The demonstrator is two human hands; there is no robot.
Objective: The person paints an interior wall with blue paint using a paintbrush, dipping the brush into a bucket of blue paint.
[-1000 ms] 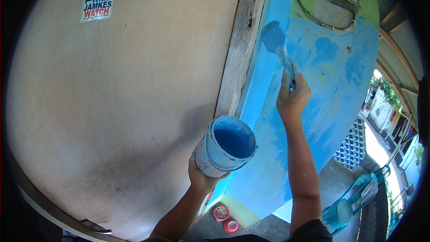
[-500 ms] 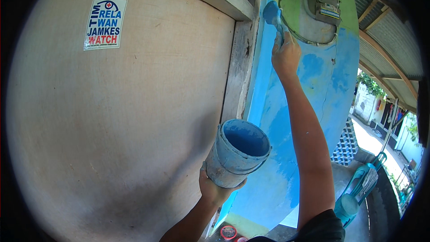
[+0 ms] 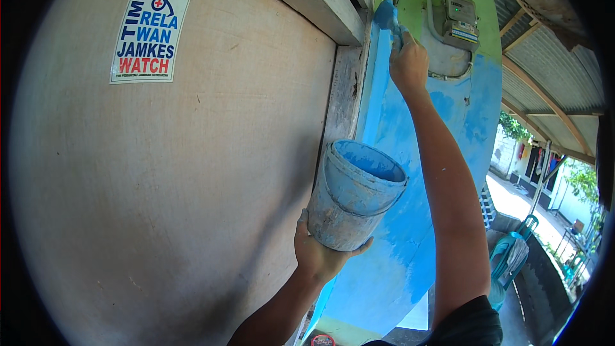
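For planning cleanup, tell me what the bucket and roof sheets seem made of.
Bucket: probably plastic, dull, blue-smeared; its thick rim suggests so, though smears hide much.
Roof sheets: likely metal, grey and matt; fine corrugations suggest so, but another material is possible.

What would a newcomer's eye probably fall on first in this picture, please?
Probably the paint-smeared bucket, held from below by the left grip, just right of centre. Next, the blue wall beside the wooden door frame, where the right grip holds a brush up high. A white sticker stands out at upper left.
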